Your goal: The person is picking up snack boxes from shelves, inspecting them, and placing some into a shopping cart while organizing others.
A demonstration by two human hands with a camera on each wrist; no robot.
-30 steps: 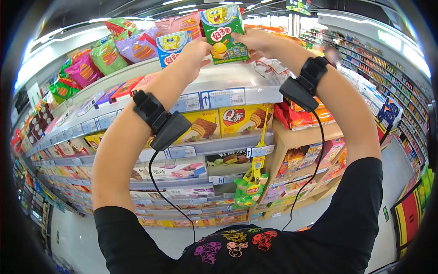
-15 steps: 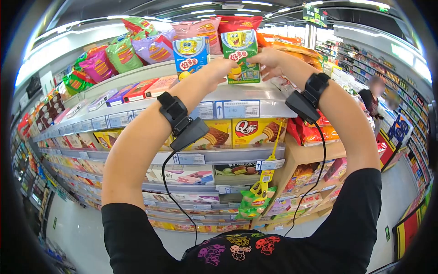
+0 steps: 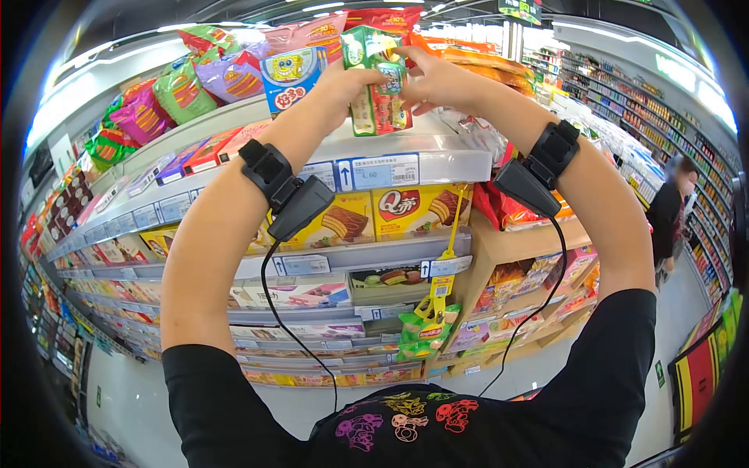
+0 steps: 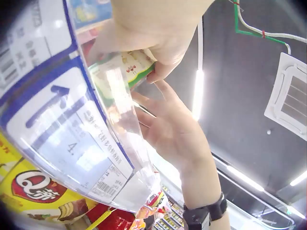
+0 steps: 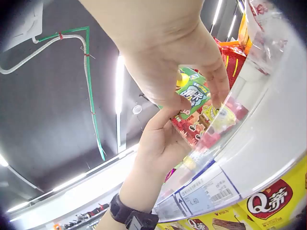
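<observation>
A green carton [image 3: 360,53] with a red lower panel is held above the top shelf, its side or back turned to the head view. My left hand [image 3: 337,95] grips its left edge, the thumb across the front. From the right, my right hand [image 3: 438,80] holds the carton with fingers bent around it; the right wrist view shows its thumb and fingers on either side of the printed carton [image 5: 194,94]. Beside my left hand stands a blue carton [image 3: 292,72] with a yellow cartoon face.
Bags of snacks [image 3: 183,95] line the back of the top shelf [image 3: 437,148]. Yellow boxes [image 3: 417,209] fill the shelf below, and a green packet [image 3: 427,331] hangs from a yellow strip. A person [image 3: 669,207] stands in the aisle at right.
The green carton has turned from its cartoon front to another face and now tilts. Both hands have shifted their hold with it. The person at right appears nearer.
</observation>
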